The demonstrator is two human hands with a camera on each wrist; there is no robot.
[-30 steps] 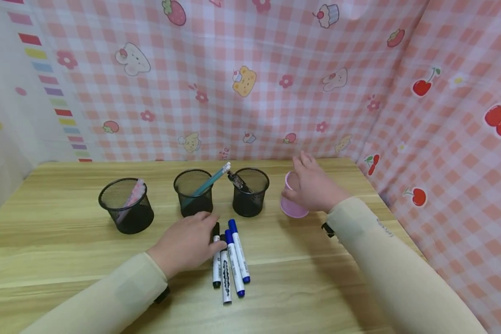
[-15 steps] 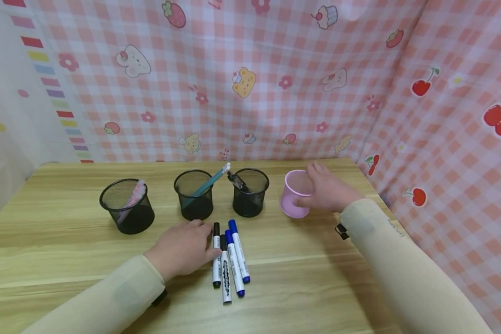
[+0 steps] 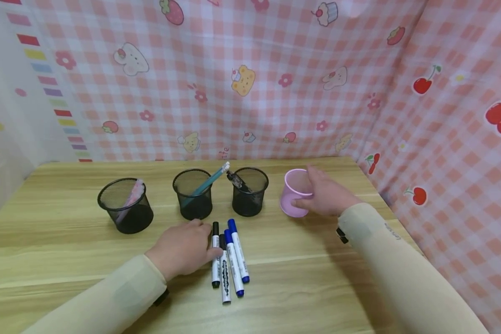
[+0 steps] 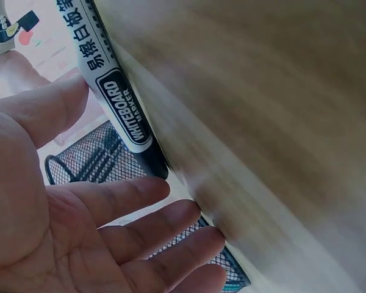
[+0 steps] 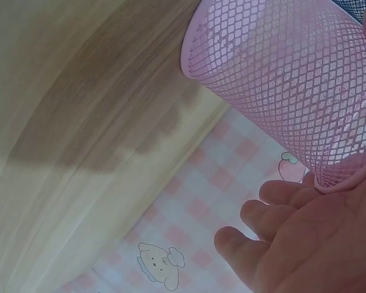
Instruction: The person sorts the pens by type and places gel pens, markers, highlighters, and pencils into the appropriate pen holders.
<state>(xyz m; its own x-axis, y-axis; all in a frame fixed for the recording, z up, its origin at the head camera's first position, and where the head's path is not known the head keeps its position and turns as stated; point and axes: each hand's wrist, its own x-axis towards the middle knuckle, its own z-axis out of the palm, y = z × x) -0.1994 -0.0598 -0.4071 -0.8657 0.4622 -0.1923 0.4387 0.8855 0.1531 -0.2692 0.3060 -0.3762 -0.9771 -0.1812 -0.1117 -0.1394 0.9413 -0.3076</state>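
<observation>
My left hand rests by the left side of a row of whiteboard markers on the table, fingers loosely extended. Its thumb lies at a black-capped whiteboard marker in the left wrist view, and the index fingertip is near the cap. Two blue-capped markers lie just right of two black-capped ones. At the right stands an upright pink mesh pen cup. My right hand is at the cup's right side, thumb in front; in the right wrist view its fingers reach past the rim, uncurled.
Three black mesh pen cups stand along the back: the left one holds a pinkish pen, the middle one teal pencils, the right one a dark pen. A pink checked cloth hangs behind and to the right of the wooden table.
My right hand has moved from over the pink cup to its right side, baring the rim. My left hand has drawn slightly left off the markers. Cups and markers stay put.
</observation>
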